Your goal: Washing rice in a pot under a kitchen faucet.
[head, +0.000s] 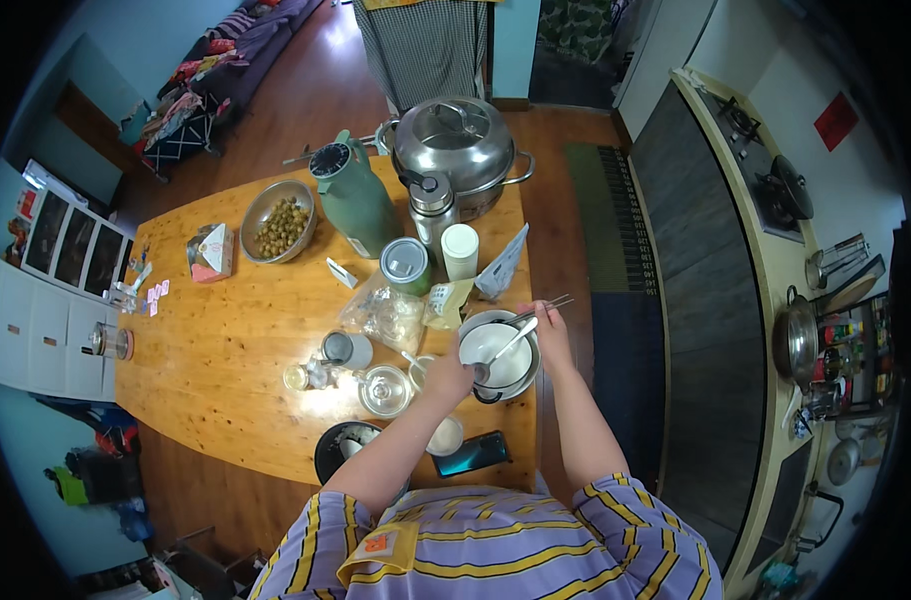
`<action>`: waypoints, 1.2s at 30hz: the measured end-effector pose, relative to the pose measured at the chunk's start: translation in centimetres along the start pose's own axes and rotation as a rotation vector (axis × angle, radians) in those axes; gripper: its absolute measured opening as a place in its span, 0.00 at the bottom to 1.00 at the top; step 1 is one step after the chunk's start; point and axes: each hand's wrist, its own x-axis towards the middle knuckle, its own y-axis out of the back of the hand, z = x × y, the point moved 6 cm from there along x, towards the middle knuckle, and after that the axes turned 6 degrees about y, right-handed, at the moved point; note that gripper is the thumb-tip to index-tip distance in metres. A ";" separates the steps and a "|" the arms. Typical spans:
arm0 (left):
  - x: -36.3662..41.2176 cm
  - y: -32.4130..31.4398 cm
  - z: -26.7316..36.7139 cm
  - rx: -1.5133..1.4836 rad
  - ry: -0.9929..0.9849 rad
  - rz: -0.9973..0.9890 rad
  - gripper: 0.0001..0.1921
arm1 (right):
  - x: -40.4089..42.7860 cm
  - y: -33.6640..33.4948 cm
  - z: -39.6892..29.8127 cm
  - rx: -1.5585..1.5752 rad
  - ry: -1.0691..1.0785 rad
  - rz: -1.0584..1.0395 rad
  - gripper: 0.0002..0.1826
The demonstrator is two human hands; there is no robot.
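Note:
A white bowl (511, 372) sits inside a larger metal bowl (528, 387) at the right edge of the wooden table. My left hand (453, 377) is at the left rim of the white bowl and appears to grip it; its fingertips are partly hidden. In my right hand (551, 335) are thin metal chopsticks (559, 302), held at the bowl's upper right rim. A spoon (517, 339) with a white handle leans in the white bowl. Beside my left hand stand a small bowl with a spoon and a glass lid (385, 391).
Behind the bowls are a plastic bag (388, 311), a paper pouch (447, 304), a lidded can (405, 266), a green thermos jug (354, 199) and a large steamer pot (455, 150). Nearer me lie a phone (470, 454), a cup of pale contents (445, 436) and a black pot (335, 450).

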 end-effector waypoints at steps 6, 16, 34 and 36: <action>0.2 -0.5 -0.7 -0.173 0.049 0.046 0.30 | -0.7 0.9 0.0 -0.013 0.138 0.067 0.14; 0.8 -0.6 1.1 0.074 0.049 -0.136 0.27 | -4.0 0.2 -1.8 -0.280 0.247 0.235 0.14; -8.0 6.6 1.8 -0.033 -0.233 0.143 0.32 | -13.7 -2.7 -12.5 -0.237 0.465 -0.003 0.12; -10.0 8.7 0.9 -0.066 -0.243 0.158 0.31 | -15.7 -4.0 -14.1 -0.324 0.546 -0.081 0.12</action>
